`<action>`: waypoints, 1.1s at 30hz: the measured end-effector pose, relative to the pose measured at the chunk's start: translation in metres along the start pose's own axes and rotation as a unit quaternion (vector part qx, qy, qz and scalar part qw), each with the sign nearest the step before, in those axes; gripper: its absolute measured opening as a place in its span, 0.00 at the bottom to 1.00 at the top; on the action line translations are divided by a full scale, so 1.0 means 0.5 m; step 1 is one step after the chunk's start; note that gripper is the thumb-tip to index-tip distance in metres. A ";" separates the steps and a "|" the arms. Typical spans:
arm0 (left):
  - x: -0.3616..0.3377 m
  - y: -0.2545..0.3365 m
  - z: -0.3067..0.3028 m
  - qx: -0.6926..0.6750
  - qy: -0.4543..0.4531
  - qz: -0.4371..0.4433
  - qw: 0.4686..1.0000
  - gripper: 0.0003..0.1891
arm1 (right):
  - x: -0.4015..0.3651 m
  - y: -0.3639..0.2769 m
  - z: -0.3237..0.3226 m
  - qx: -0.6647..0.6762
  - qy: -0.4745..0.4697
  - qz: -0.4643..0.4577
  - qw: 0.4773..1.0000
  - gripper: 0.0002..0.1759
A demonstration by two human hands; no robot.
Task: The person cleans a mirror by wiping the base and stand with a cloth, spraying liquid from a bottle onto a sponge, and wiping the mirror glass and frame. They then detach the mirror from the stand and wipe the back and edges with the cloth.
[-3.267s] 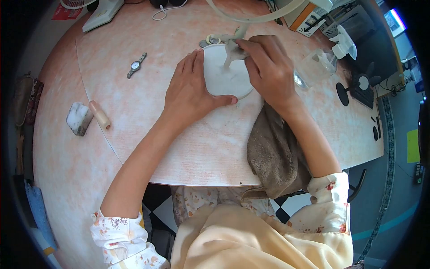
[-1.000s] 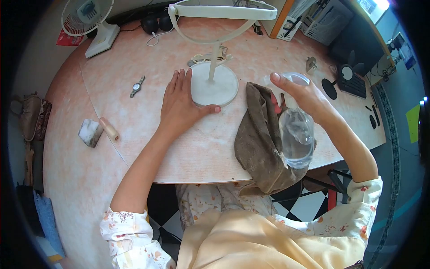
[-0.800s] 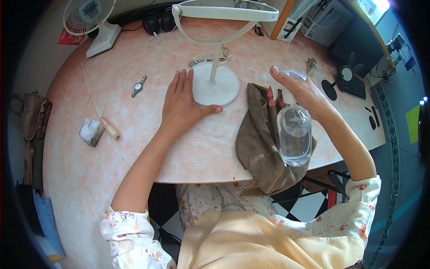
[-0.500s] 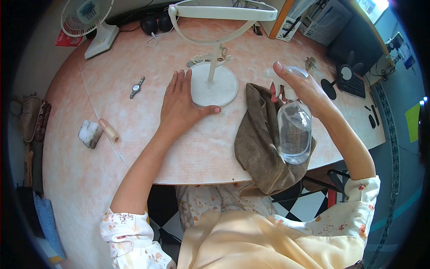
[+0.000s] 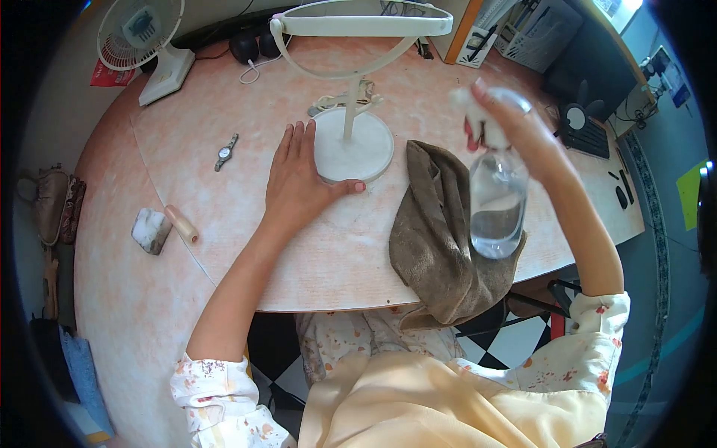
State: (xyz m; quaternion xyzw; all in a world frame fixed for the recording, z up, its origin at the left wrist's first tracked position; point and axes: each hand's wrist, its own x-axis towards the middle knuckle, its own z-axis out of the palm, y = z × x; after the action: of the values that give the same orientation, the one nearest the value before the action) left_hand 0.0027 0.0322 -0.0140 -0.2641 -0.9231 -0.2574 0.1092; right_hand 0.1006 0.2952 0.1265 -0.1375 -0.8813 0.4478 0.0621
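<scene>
My right hand (image 5: 515,127) is wrapped round the neck of a clear spray bottle (image 5: 498,205) with a white and red trigger head; it is slightly smeared by motion. The bottle, partly filled with clear liquid, is upright over a brown cloth (image 5: 437,231) that hangs off the table's front edge. My left hand (image 5: 305,168) lies spread against the left side of the round base of a white tabletop mirror (image 5: 366,149), thumb along the base's front edge. The mirror's ring and frame rise toward the top of the view.
On the pink table (image 5: 187,187) lie a wristwatch (image 5: 225,152), a white-and-grey block (image 5: 151,231) and a beige tube (image 5: 181,223). A small fan (image 5: 160,67) and black speakers (image 5: 255,48) stand at the back left. A keyboard (image 5: 586,140) is at the right.
My right hand has lifted the spray bottle a little and moved it slightly right and away from me. My left hand stays against the mirror base.
</scene>
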 end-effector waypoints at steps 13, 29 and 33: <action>0.000 0.003 -0.005 -0.016 0.000 -0.002 1.000 0.65 | 0.232 0.145 -0.095 0.160 0.199 -0.127 0.958 0.37; 0.001 0.011 -0.007 0.005 -0.024 -0.012 1.000 0.67 | -0.240 0.261 -0.049 -0.351 0.176 -0.036 0.919 0.10; -0.001 0.010 -0.006 0.006 -0.025 -0.014 1.000 0.67 | -0.262 0.265 -0.055 -0.245 0.124 -0.025 0.961 0.09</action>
State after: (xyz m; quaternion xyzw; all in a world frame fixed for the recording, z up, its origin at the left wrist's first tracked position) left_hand 0.0061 0.0338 -0.0095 -0.2570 -0.9306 -0.2469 0.0836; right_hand 0.2569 0.3519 0.0376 -0.1811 -0.9525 0.1961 0.1464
